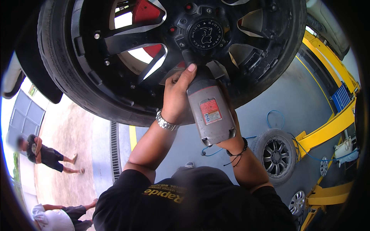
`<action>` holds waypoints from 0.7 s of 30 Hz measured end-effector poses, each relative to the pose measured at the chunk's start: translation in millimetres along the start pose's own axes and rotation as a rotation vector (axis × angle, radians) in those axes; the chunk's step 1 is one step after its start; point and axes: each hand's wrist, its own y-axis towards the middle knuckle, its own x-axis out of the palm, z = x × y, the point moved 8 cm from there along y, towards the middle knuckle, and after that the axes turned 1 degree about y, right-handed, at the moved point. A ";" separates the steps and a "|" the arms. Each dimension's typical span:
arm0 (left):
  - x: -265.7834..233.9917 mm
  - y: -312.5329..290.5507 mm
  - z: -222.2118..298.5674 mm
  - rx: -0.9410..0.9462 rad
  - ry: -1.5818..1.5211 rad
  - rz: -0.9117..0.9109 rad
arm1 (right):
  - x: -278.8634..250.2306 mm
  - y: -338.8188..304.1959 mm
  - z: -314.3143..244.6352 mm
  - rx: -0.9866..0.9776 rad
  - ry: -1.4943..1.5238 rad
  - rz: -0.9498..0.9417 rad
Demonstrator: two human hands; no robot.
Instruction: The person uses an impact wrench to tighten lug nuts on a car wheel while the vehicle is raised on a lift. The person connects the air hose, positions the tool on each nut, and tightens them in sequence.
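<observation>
A black alloy wheel (123,42) with its tyre (54,50) is raised in front of me. A grey and black impact wrench (210,94) points up at the wheel, its dark socket (187,57) at a lug position just below the centre cap (206,34). My left hand (177,92) is closed around the front of the wrench, thumb along its nose. Below and behind the body, my right hand (234,134) grips the wrench; most of its fingers are hidden by the tool. A blue air hose (212,154) shows near the wrench's lower end.
At the right, another wheel with tyre (274,156) rests on the floor near a yellow lift arm (327,127). Silver wheel covers (297,202) lie farther down. Two people are at the left, one standing with folded arms (37,148). A floor drain grate (115,150) runs nearby.
</observation>
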 end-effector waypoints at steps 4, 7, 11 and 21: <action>10.2 -9.5 -11.1 -0.101 -0.329 -0.154 | -11.9 18.9 -13.0 -0.020 0.000 -0.095; 25.1 -24.9 -15.4 -0.065 -0.527 -0.419 | -36.3 40.9 -30.2 -0.137 -0.110 -0.155; 30.8 -20.3 -32.2 -0.116 -0.602 -0.461 | -56.2 71.4 -40.5 0.007 -0.198 -0.354; 41.7 6.2 -23.8 -0.213 -0.881 -0.207 | -62.5 103.7 -53.0 -0.060 -0.574 -0.652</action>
